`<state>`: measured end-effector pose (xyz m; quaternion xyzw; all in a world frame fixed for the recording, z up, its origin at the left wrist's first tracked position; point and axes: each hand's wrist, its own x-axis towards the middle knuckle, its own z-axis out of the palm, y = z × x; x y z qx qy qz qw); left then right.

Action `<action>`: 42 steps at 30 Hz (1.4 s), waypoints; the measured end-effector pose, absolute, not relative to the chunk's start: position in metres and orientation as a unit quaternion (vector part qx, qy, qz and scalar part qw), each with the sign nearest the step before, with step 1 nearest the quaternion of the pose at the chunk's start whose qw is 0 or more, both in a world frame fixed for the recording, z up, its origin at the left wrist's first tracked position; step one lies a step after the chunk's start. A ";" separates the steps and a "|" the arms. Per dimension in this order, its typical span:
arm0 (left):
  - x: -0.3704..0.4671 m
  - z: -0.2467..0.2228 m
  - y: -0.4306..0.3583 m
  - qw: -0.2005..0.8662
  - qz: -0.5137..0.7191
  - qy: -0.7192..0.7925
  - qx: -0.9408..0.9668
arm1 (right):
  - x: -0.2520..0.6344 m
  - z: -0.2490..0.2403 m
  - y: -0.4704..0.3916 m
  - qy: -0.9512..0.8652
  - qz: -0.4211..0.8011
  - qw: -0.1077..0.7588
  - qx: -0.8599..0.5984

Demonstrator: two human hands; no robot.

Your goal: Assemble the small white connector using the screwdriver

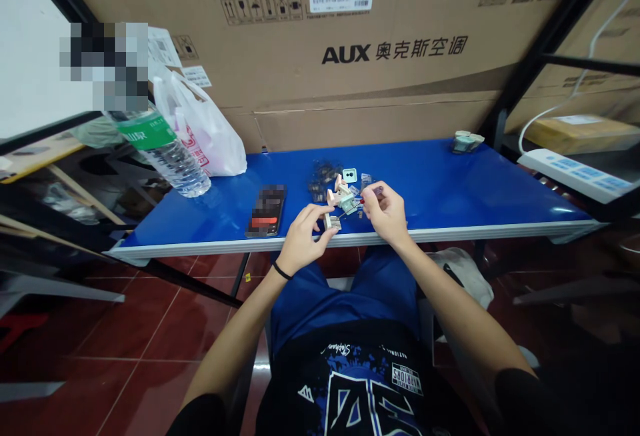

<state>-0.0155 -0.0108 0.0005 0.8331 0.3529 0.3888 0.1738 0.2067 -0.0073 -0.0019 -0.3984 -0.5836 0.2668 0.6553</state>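
Near the front edge of the blue table, my left hand (306, 236) grips a small cream-coloured part (332, 222) between thumb and fingers. My right hand (386, 213) is closed around the dark red handle of a thin screwdriver (363, 201). Its shaft points left and down toward the cream part; whether the tip touches it is too small to tell. Just beyond both hands sit pale green and pinkish plastic pieces (345, 197). A light green plate with two dark holes (349, 175) lies behind them, beside a pile of small dark parts (323, 179).
A phone (267, 211) lies left of my hands. Farther left stand a water bottle (175, 163) and a white plastic bag (210, 133). Small pale items (467, 142) sit at the back right, near a white power strip (575, 173). A large cardboard box (280, 76) stands behind the table.
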 end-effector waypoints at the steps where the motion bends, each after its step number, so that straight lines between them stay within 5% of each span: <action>1: -0.015 0.001 -0.011 0.174 0.390 0.352 0.833 | 0.207 -0.002 -0.007 -0.583 0.267 0.656 -0.398; 22: -0.017 -0.002 -0.010 0.191 0.399 0.369 0.818 | 0.204 0.003 -0.011 -0.556 0.256 0.688 -0.391; 42: -0.018 -0.001 -0.004 0.393 0.469 0.352 0.709 | 0.214 0.019 -0.017 -0.499 0.232 0.752 -0.363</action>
